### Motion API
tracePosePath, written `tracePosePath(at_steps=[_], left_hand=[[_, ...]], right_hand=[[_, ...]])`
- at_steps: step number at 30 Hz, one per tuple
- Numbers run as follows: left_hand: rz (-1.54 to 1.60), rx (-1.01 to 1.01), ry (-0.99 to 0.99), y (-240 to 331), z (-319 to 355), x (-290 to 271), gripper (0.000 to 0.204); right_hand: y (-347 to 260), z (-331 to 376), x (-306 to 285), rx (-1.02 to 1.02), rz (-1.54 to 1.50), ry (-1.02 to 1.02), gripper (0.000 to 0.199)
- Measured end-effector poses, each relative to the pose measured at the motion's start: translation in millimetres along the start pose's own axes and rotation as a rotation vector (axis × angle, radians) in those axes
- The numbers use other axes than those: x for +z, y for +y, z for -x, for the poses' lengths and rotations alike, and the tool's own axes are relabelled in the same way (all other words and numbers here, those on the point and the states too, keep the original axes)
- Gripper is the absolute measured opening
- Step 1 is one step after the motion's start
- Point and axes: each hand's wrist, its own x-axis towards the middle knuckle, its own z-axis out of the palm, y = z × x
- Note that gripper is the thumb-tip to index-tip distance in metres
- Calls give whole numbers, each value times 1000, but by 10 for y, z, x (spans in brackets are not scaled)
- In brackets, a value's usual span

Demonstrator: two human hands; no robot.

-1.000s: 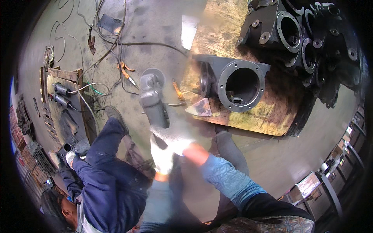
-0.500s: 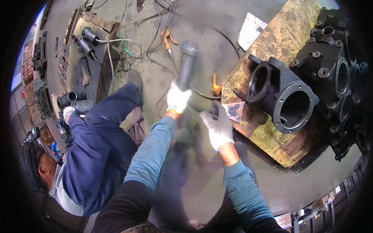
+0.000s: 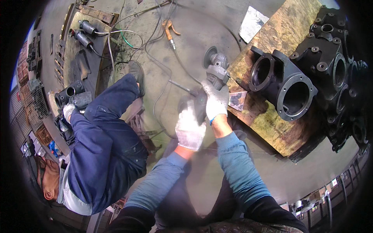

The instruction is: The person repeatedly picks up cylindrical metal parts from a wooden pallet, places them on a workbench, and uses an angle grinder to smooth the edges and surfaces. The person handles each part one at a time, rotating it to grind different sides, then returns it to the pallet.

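A grey angle grinder [image 3: 218, 70] with a round disc at its far end is in my right hand [image 3: 216, 101], whose gloved fingers wrap round its body. Its side handle sticks out to the left. My left hand [image 3: 190, 126], also in a white glove, is at the grinder's rear end; motion smears its fingers, so whether they grip is unclear. Just right of the grinder, a dark metal casting [image 3: 283, 83] with large round flanged openings rests on a stained wooden board [image 3: 268, 124].
More dark castings [image 3: 330, 58] crowd the right side. An orange air gun [image 3: 168, 29] lies on the floor among hoses and cables. At left a co-worker in dark blue [image 3: 105, 155] bends low beside another board carrying two grinder-like power tools [image 3: 82, 39].
The grinder has passed from my left hand to my right and swung rightward toward the casting. My left hand has drawn back nearer to me, to the tool's rear end.
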Motion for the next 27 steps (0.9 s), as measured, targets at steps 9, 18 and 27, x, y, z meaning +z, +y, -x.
tracePosePath(at_steps=[9, 18, 27], left_hand=[[109, -13, 196, -461, -1174, 497, 80], [-231, -81, 201, -793, -2100, 1565, 90], [-454, -5, -77, -690, -1843, 1743, 87]], right_hand=[[53, 62, -127, 51, 225, -317, 91], [-191, 40, -737, -227, 332, -238, 63], [-1054, 427, -972, -340, 6, 57, 73]])
